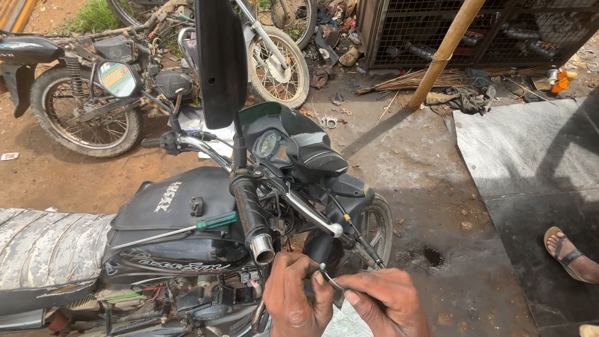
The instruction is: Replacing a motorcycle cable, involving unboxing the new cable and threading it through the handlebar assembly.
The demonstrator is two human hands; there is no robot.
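Dirt yard, both hands [298,293] [388,301] pinching cable end [329,274] (fingertips together)

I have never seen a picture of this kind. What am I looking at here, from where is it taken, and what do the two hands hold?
The camera sits on a person's head and looks down at their own hands. The left hand and right hand meet just below a motorcycle's handlebar grip and pinch a thin metal cable end between the fingers. A green-handled screwdriver lies on the black tank cover. Behind stands a second motorcycle, and at the right edge another person's sandalled foot shows.
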